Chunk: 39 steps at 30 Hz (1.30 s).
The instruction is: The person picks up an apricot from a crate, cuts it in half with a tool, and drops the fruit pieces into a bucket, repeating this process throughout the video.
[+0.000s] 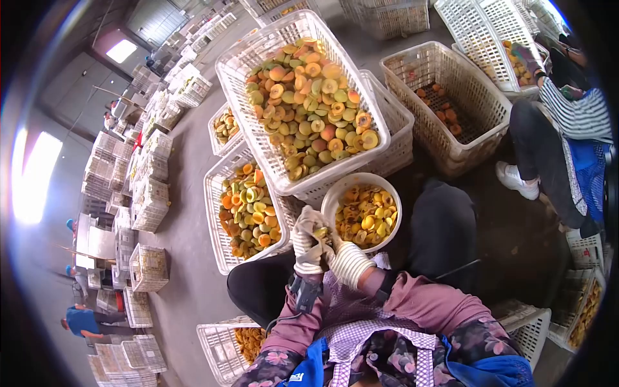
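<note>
Both my hands are in striped whitish work gloves and meet just in front of my lap. My left hand (310, 244) is closed around a small yellow-green apricot piece (320, 231), mostly covered by the fingers. Against it, my right hand (348, 261) has its fingers curled in; what they grip is hidden. Touching distance beyond them stands a round white bucket (329, 202) of yellow apricot pieces (367, 222). Behind it, a tilted white crate (235, 77) is heaped with green and orange apricot halves (306, 106). Another crate (216, 222) at the left holds more halves.
A deep crate (445, 148) at the right has a few orange pieces at its bottom. Beyond it a co-worker in a striped sleeve (574, 109) sits by more crates. A crate (219, 342) stands by my left side. Stacked crates (151, 200) line the far left.
</note>
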Motion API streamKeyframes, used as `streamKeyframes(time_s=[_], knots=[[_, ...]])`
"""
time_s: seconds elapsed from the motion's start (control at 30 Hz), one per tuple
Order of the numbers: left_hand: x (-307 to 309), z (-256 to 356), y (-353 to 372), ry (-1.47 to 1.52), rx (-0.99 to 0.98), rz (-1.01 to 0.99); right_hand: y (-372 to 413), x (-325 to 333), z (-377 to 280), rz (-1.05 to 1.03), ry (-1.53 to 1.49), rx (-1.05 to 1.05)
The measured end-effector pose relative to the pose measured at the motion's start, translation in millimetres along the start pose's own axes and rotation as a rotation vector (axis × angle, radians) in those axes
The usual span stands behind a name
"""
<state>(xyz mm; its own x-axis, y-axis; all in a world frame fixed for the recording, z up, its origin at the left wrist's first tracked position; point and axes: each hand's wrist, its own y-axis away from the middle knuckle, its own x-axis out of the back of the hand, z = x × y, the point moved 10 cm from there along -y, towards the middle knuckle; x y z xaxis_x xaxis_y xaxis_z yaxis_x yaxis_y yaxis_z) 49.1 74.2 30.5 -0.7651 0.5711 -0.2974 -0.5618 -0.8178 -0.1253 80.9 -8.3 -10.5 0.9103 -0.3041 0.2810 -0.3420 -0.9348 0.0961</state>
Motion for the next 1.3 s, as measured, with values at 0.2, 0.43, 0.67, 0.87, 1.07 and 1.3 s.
streamKeyframes(time_s=[0.2,0.43,0.67,0.87,1.07,1.3], knots=[[4,-7,-2,-0.33,0.037,-0.222,4,0,-8,-0.012,0.0,-0.012],[-24,13,-3,-0.16,0.042,-0.513,20,-37,4,-0.263,-0.751,-0.252],[38,57,-80,-1.348,-0.255,0.304,21,-23,43,0.063,-1.206,-0.738],[64,-140,-218,-1.929,0.523,-0.827,3,-21,37,0.06,-1.091,-0.604],[75,-123,-227,-1.632,0.573,-0.445,-1,-18,32,0.052,-1.085,-0.529],[-55,-23,-79,0.368,0.263,-0.253,-27,29,59,0.394,-0.728,-0.192]])
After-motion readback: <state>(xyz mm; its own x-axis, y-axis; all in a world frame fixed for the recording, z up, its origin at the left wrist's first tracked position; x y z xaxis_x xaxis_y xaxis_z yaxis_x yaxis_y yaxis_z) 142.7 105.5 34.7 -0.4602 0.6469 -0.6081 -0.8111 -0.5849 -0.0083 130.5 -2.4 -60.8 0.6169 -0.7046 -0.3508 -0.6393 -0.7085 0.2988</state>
